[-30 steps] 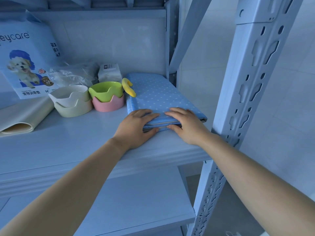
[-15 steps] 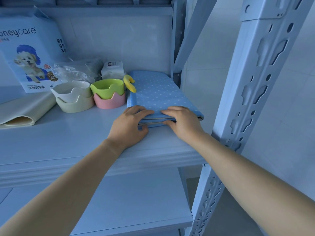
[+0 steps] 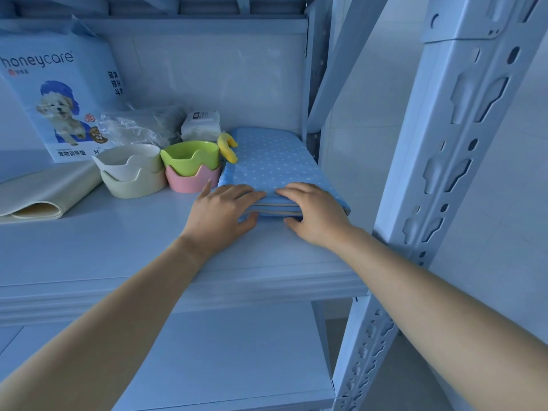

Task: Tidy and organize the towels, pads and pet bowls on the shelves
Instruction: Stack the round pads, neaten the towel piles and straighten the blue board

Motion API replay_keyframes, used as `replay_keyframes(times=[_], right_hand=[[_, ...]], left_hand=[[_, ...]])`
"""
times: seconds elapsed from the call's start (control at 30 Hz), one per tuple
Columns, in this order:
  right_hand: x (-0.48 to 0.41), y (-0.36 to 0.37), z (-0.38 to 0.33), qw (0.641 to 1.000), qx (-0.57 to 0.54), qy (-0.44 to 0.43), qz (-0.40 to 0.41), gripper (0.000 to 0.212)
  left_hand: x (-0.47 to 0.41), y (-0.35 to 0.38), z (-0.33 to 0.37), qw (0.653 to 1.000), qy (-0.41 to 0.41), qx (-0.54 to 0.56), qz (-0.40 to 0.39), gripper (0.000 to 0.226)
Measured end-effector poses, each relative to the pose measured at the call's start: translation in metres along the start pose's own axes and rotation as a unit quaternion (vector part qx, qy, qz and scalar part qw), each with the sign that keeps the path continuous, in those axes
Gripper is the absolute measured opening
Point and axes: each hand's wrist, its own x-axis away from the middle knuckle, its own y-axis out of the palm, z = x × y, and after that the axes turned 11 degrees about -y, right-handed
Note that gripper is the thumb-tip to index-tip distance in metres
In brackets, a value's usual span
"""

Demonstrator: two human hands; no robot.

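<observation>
Blue, white-dotted folded fabric pad [image 3: 275, 161] lies right of centre on the pale shelf [image 3: 118, 247], its long axis running toward the upper frame, its near short edge pinched by left hand [image 3: 225, 209] and right hand [image 3: 314, 212] side by side, fingers on top, thumbs at the underside, both equally near.

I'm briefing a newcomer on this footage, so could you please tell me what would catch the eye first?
The left hand and right hand pinch the near edge of a folded blue pad at the right end of the shelf. Beside it, a green bowl sits in a pink bowl; a dog-printed pack stands back left.
</observation>
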Motion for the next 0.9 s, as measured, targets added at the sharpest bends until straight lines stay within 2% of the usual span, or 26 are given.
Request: replay_keyframes(times=[0.1,0.27,0.4,0.53,0.9], right_hand=[[0.000,-0.004,0.002,1.000,-0.021,-0.012,0.005,0.048],[0.006,0.003,0.004,0.999,-0.047,0.003,0.007,0.046],[0.008,0.006,0.008,0.997,-0.074,0.006,-0.016,0.047],[0.004,0.006,0.007,0.995,-0.096,0.006,0.001,0.042],[0.008,0.005,0.001,0.997,-0.065,-0.007,0.046,0.040]], left_hand=[[0.000,-0.001,0.002,1.000,0.007,0.012,0.016,0.038],[0.007,-0.002,0.002,1.000,0.012,0.007,-0.003,0.039],[0.011,-0.002,0.002,1.000,-0.008,0.005,-0.025,0.036],[0.009,0.000,0.000,0.998,-0.039,0.019,-0.048,0.034],[0.013,-0.008,0.006,0.993,-0.086,0.012,-0.081,0.042]])
